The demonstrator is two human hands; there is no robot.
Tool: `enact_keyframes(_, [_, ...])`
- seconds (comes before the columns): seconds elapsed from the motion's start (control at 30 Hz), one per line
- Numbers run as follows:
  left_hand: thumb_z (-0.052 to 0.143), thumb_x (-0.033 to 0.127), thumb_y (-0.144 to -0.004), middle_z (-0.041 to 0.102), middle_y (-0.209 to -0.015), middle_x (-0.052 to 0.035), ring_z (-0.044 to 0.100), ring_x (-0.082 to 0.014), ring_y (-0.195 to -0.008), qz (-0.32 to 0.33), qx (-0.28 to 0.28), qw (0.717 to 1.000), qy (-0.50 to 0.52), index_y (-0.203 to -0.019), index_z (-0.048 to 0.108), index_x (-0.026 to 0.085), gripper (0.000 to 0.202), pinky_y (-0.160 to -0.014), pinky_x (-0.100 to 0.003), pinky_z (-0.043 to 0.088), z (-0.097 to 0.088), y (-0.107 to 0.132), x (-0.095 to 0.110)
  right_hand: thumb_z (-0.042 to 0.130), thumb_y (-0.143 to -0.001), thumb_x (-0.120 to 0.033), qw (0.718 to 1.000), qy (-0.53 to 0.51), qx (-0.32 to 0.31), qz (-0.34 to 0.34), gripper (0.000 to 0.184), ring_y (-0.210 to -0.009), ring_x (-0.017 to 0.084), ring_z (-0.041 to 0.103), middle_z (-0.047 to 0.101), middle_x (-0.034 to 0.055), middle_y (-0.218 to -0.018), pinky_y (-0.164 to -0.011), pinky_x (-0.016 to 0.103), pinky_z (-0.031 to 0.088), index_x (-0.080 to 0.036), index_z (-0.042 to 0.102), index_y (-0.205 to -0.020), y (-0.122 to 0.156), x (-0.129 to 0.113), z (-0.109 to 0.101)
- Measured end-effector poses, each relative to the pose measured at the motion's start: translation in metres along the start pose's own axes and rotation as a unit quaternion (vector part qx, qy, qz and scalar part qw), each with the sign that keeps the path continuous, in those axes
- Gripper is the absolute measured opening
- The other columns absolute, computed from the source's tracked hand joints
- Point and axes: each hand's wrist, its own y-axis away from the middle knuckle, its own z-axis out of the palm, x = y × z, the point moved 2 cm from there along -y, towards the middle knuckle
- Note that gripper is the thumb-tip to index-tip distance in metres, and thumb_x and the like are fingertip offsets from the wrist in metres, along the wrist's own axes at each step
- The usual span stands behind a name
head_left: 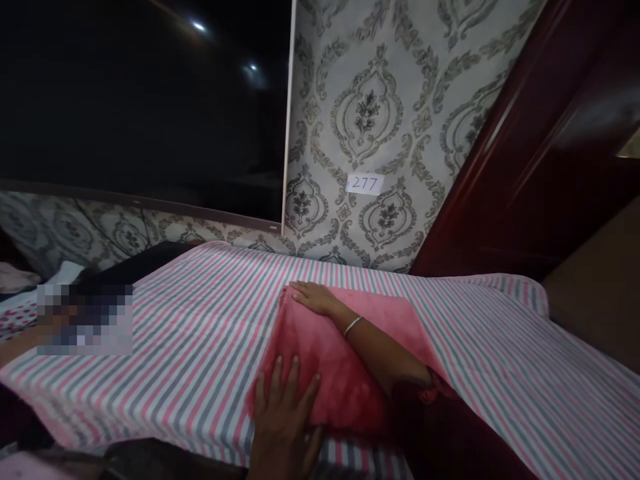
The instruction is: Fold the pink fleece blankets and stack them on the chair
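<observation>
A red and pink plush cloth (345,373), folded into a flat rectangle, lies on a striped sheet (185,340). My left hand (285,407) rests on its near left corner, fingers spread and pointing away from me. Flat on the far left corner is my right hand (315,297), its arm reaching across the cloth, with a bracelet at the wrist. Neither hand grips anything. My right forearm and dark sleeve hide part of the cloth's right side.
Another person's arm (23,341) comes in at the left, beside a pixelated patch. A large dark television (145,107) hangs over the back of the table. A paper label (365,183) reading 277 sticks to the patterned wall, and a dark red door (505,160) stands at the right.
</observation>
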Motion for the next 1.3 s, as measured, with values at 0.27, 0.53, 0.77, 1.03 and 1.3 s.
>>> enact_keyframes(0.27, [0.068,0.032,-0.078,0.046,-0.155,-0.0117,0.03,-0.0399,-0.147,0.014,-0.027,0.999,-0.018,-0.141,0.058,0.033,0.064,-0.118,-0.063,0.017,-0.01,-0.007,0.0,0.028,-0.101,-0.058,0.999,0.003,0.021,0.043,0.063,-0.152,0.031,0.022,0.023,0.0061,-0.166,-0.119,0.058,0.017,-0.031,0.029,-0.158,0.013,-0.017,-0.014])
enact_keyframes(0.53, [0.062,0.031,-0.083,0.047,-0.153,-0.0153,0.03,-0.0422,-0.146,0.025,-0.043,0.998,-0.048,-0.139,0.061,0.028,0.056,-0.116,-0.066,0.019,-0.01,-0.012,-0.001,0.039,-0.102,-0.051,0.995,0.031,0.087,0.039,0.057,-0.153,0.031,0.017,0.021,0.007,-0.167,-0.121,0.058,0.014,-0.031,0.035,-0.155,0.131,-0.032,-0.036])
enact_keyframes(0.77, [0.049,0.039,-0.094,0.055,-0.146,-0.0148,0.047,-0.0379,-0.137,0.036,-0.067,0.997,0.027,-0.132,0.065,0.025,0.044,-0.115,-0.065,0.026,-0.033,-0.042,0.002,0.042,-0.103,-0.044,0.984,0.063,0.146,0.074,0.047,-0.151,0.029,0.027,0.038,0.0067,-0.16,-0.121,0.058,0.018,-0.031,0.049,-0.147,0.278,-0.011,0.001])
enact_keyframes(1.03, [0.025,0.046,-0.104,0.039,-0.159,-0.0053,0.03,-0.0209,-0.15,0.149,-0.444,0.847,0.252,-0.152,0.041,0.027,0.055,-0.124,-0.05,0.016,0.032,-0.169,0.083,0.045,-0.101,-0.045,0.976,0.061,0.201,0.063,0.051,-0.151,0.029,0.024,0.038,0.0013,-0.16,-0.122,0.059,0.018,-0.036,0.042,-0.151,0.285,0.002,0.037])
enact_keyframes(1.3, [0.042,0.054,-0.098,0.027,-0.164,-0.007,0.012,-0.0311,-0.154,0.286,-0.481,0.811,0.172,-0.154,0.035,0.034,0.06,-0.116,-0.069,-0.004,0.137,-0.23,0.086,0.048,-0.099,-0.043,0.972,0.004,0.226,0.069,0.057,-0.151,0.027,0.027,0.035,-0.0029,-0.161,-0.122,0.056,0.021,-0.042,0.033,-0.154,0.285,0.007,0.044])
